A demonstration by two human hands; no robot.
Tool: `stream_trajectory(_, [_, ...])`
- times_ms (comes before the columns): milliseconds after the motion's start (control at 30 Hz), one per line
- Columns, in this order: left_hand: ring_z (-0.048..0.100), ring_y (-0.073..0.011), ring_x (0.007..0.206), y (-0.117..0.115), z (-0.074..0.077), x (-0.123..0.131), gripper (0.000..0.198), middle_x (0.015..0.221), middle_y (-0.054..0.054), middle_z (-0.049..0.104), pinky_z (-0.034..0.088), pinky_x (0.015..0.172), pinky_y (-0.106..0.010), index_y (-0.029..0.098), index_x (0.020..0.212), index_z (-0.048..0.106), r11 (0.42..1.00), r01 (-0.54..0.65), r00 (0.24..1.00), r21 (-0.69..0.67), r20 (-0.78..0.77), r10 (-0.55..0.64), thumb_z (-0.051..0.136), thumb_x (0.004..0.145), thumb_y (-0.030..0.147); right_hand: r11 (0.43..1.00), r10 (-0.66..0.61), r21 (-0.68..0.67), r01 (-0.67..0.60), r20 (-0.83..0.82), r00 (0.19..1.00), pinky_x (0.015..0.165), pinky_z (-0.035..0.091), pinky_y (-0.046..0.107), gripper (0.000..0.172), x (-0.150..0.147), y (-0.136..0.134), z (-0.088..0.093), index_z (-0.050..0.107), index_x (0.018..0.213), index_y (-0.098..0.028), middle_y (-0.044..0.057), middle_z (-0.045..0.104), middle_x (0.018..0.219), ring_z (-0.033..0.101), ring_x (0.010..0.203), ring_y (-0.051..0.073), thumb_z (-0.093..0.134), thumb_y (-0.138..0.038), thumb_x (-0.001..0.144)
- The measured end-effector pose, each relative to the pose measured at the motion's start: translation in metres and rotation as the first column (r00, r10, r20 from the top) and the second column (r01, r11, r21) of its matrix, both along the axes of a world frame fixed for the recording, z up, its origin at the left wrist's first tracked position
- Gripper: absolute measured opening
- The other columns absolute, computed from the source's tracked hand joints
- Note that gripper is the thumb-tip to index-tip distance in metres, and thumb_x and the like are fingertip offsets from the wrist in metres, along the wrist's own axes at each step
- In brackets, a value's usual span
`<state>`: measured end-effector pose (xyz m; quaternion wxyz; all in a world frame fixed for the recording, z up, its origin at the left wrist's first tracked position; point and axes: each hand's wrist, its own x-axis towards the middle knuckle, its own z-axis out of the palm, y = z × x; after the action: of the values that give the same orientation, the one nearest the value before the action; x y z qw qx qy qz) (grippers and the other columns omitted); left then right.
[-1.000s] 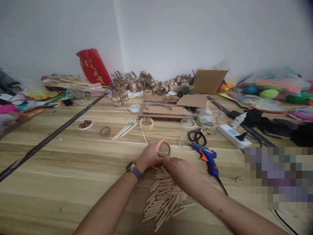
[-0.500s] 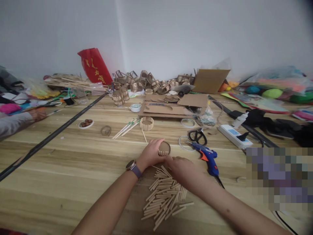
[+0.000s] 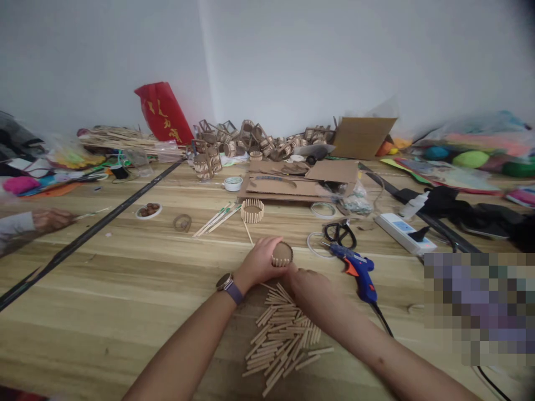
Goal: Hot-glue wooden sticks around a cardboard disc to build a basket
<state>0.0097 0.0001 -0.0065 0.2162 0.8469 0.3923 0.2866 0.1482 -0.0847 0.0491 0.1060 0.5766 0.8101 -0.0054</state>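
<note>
My left hand [image 3: 261, 260] is wrapped round the left side of a small round cardboard basket [image 3: 282, 254] with short wooden sticks along its rim. Against the basket's near right edge, my right hand [image 3: 307, 287] has its fingers pinched together; whatever lies between them is hidden. Just below both hands a loose pile of short wooden sticks [image 3: 280, 340] is spread on the table. To the right lies a blue glue gun [image 3: 355, 264] with an orange trigger. A second stick-sided ring [image 3: 252, 211] stands beyond my left hand.
Black scissors [image 3: 340, 233], a tape roll [image 3: 322, 209] and a white power strip [image 3: 403, 234] lie to the right. Flat cardboard [image 3: 284, 186] and finished little baskets [image 3: 263, 139] are farther back. At left are a dish of brown balls [image 3: 149, 210] and another person's hand [image 3: 52, 219].
My hands and the basket stay almost in place, the right fingers shifting slightly at its edge. The other person's hand at left has come lower in view, holding a thin stick.
</note>
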Motion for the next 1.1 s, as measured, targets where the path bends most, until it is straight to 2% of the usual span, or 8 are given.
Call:
stream_trajectory(100, [0.048,-0.0306,0.122,0.000,0.000,0.000,0.075,0.131,-0.014,0.054,0.038,0.106,-0.048,0.018,0.132,0.046,1.000,-0.004,1.000,-0.007,0.001,0.004,0.077,0.066,0.033,0.999,0.016,0.028,-0.016,0.001,1.000,0.063,0.052,0.029,0.024,0.006,0.001,-0.001,0.059,0.100,-0.011,0.014,0.072,0.084,0.071,0.076,0.025,0.051,0.000,0.081])
stream_trajectory(200, [0.049,-0.0305,0.122,0.000,-0.002,0.000,0.074,0.131,-0.013,0.054,0.038,0.106,-0.048,0.019,0.132,0.046,1.000,-0.003,1.000,0.007,0.010,0.003,0.077,0.066,0.031,1.000,-0.023,0.020,0.021,0.058,0.998,0.068,0.051,0.030,0.026,0.004,0.001,0.006,0.059,0.099,-0.012,0.016,0.071,0.091,0.070,0.084,0.025,0.051,0.003,0.080])
stream_trajectory(367, [0.049,-0.0304,0.121,0.002,-0.005,0.000,0.074,0.130,-0.013,0.054,0.038,0.106,-0.047,0.018,0.131,0.046,0.999,0.010,1.000,0.035,0.017,-0.010,0.077,0.065,0.029,0.997,-0.079,0.027,0.077,0.091,0.993,0.076,0.051,0.033,0.026,0.001,0.006,0.012,0.059,0.102,-0.011,0.018,0.070,0.096,0.068,0.093,0.027,0.042,0.000,0.086])
stream_trajectory(667, [0.049,-0.0299,0.121,0.001,-0.003,-0.001,0.075,0.130,-0.012,0.054,0.039,0.106,-0.046,0.018,0.131,0.046,1.000,0.006,1.000,0.018,0.007,-0.006,0.077,0.063,0.026,0.997,-0.080,0.016,0.079,0.066,0.995,0.071,0.050,0.032,0.022,0.016,0.011,0.009,0.057,0.101,-0.007,0.020,0.070,0.089,0.069,0.086,0.028,0.044,-0.001,0.084])
stream_trajectory(867, [0.048,-0.0301,0.122,-0.001,0.000,-0.001,0.075,0.131,-0.014,0.054,0.038,0.107,-0.046,0.015,0.130,0.046,1.000,0.006,1.000,0.007,0.002,-0.006,0.077,0.063,0.025,0.996,-0.084,0.007,0.084,-0.019,0.996,0.066,0.045,0.027,0.027,0.023,0.015,0.003,0.056,0.100,-0.008,0.017,0.070,0.087,0.069,0.084,0.025,0.043,0.003,0.079])
stream_trajectory(967, [0.048,-0.0303,0.121,0.000,0.000,-0.001,0.074,0.130,-0.014,0.054,0.038,0.106,-0.045,0.014,0.130,0.047,1.000,0.009,1.000,0.003,-0.004,-0.009,0.077,0.064,0.024,0.996,-0.086,-0.006,0.086,-0.085,0.993,0.061,0.041,0.025,0.028,0.031,0.020,0.006,0.056,0.104,-0.008,0.015,0.070,0.086,0.068,0.081,0.023,0.047,-0.001,0.077])
stream_trajectory(1033, [0.048,-0.0302,0.121,0.001,-0.002,-0.001,0.074,0.130,-0.014,0.054,0.038,0.106,-0.046,0.014,0.130,0.047,1.000,0.015,1.000,0.016,-0.005,-0.015,0.078,0.064,0.024,0.998,-0.069,-0.020,0.067,-0.129,0.989,0.060,0.039,0.025,0.023,0.037,0.025,0.010,0.060,0.098,-0.011,0.014,0.071,0.087,0.067,0.079,0.021,0.051,-0.007,0.076])
stream_trajectory(1100, [0.049,-0.0299,0.121,0.002,-0.004,-0.001,0.074,0.129,-0.012,0.054,0.039,0.106,-0.046,0.017,0.130,0.047,0.999,0.018,1.000,0.029,0.001,-0.018,0.078,0.063,0.025,0.998,-0.058,-0.041,0.052,-0.195,0.979,0.058,0.036,0.025,0.013,0.044,0.030,0.015,0.063,0.082,-0.015,0.010,0.070,0.082,0.065,0.074,0.019,0.052,-0.012,0.076])
